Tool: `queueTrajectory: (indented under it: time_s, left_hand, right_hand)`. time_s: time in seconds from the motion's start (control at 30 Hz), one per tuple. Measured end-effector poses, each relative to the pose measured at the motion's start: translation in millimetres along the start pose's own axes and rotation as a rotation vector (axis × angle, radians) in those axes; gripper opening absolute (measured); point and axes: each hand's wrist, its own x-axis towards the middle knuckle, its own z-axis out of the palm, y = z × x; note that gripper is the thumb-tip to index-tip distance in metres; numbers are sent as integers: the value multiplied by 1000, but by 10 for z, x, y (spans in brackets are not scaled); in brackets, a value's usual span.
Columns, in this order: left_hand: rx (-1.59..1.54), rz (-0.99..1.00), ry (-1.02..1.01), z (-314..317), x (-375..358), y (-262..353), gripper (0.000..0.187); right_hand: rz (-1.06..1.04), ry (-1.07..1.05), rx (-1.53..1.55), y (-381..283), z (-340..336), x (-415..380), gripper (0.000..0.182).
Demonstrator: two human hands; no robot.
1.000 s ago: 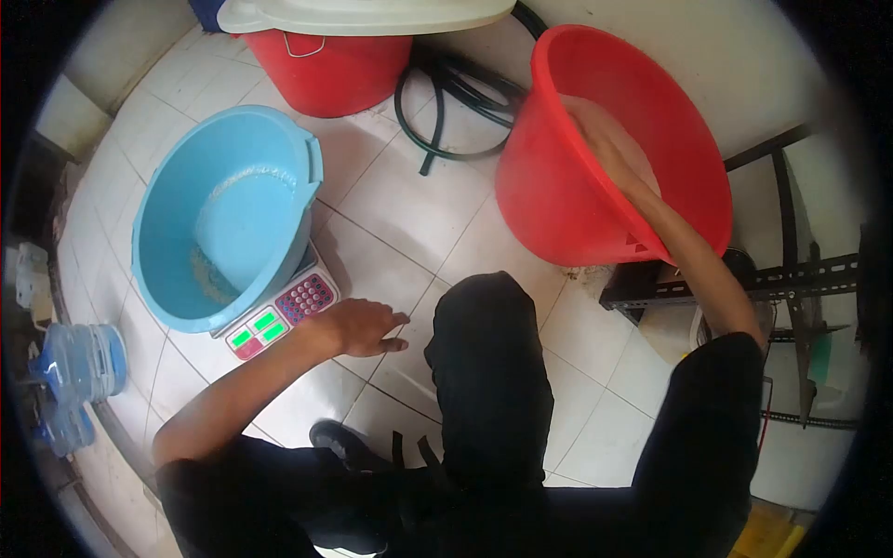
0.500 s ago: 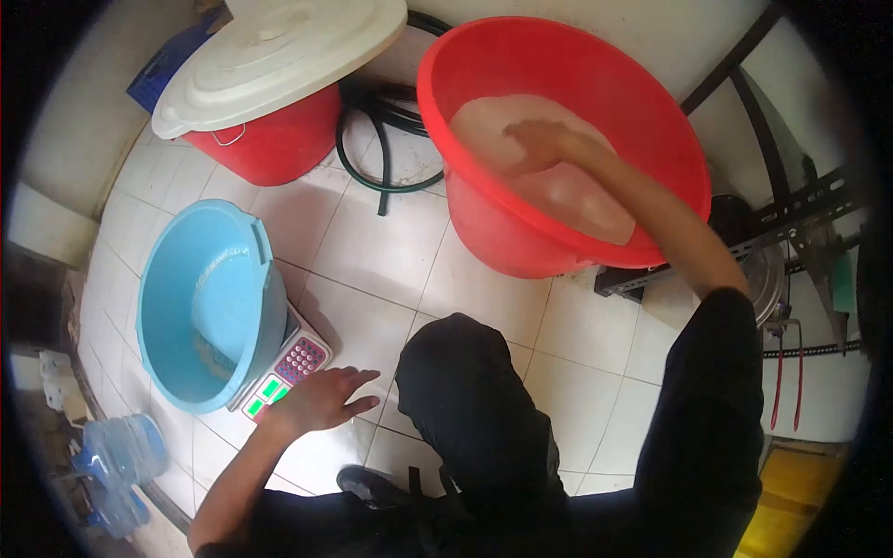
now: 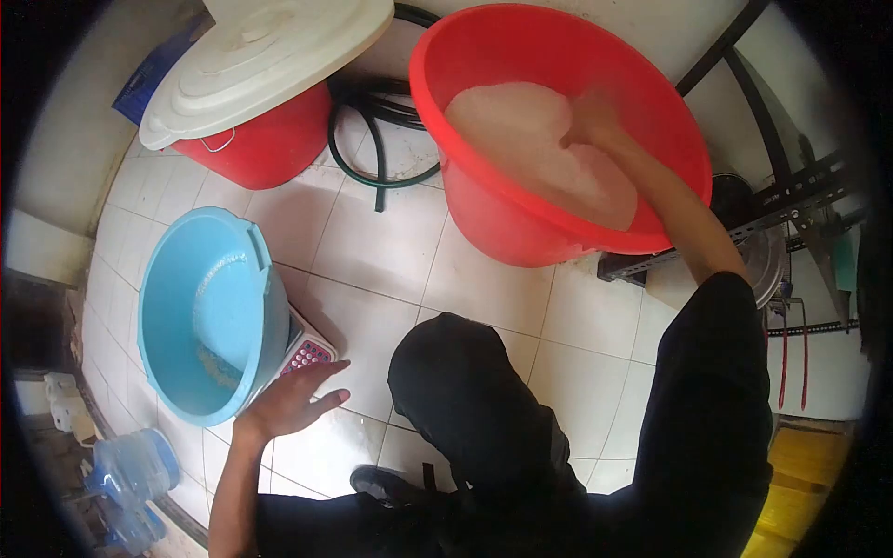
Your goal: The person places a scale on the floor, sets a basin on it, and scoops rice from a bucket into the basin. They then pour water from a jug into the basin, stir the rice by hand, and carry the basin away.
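Note:
My right hand is inside the large red tub, against pale pinkish powder. Motion smears its fingers, so whether they hold powder does not show. My left hand is open with its fingers apart and nothing in it. It hovers by the keypad of a digital scale, hiding the display. On the scale rests a light blue tub, tilted in view, with a little whitish residue along its bottom edge.
A red bucket stands at the back left under a white lid. Coiled dark hose lies between the two red containers. At the lower left are clear plastic water bottles. A black metal rack runs along the right.
Inside the red tub my right hand has moved right, across the powder. My left hand has shifted slightly and now covers the scale's lit display. The view has tilted a little.

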Motion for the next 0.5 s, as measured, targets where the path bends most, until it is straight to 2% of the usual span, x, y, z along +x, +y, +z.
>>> queueTrajectory:
  time_s: [0.07, 0.13, 0.27, 0.33, 0.37, 0.43, 0.47, 0.5]
  left_hand:
    - [58, -21, -28, -33, 12, 29, 56]
    - [15, -10, -70, 15, 55, -87, 57]
    - [-33, -16, -145, 133, 53, -132, 61]
    - [-23, -17, -117, 113, 3, -103, 62]
    - [-62, -30, -127, 92, -20, -91, 63]
    - [-106, -51, -113, 55, -64, -109, 63]
    - [-38, -43, -81, 39, -78, -121, 64]
    - [33, -34, -55, 20, -84, -130, 64]
  right_hand:
    - [47, 52, 47, 281, 103, 82, 101]
    - [62, 148, 90, 418, 484, 100, 102]
    - [61, 42, 89, -41, 532, -87, 103]
    - [-131, -33, 315, -198, 673, -124, 94]
    - [-147, -21, 307, -224, 729, -101, 94]
    - [-210, -56, 414, -227, 761, 6, 82]
    - [-224, -41, 408, -253, 724, 38, 82]
    - [-184, -135, 548, -278, 678, -30, 78]
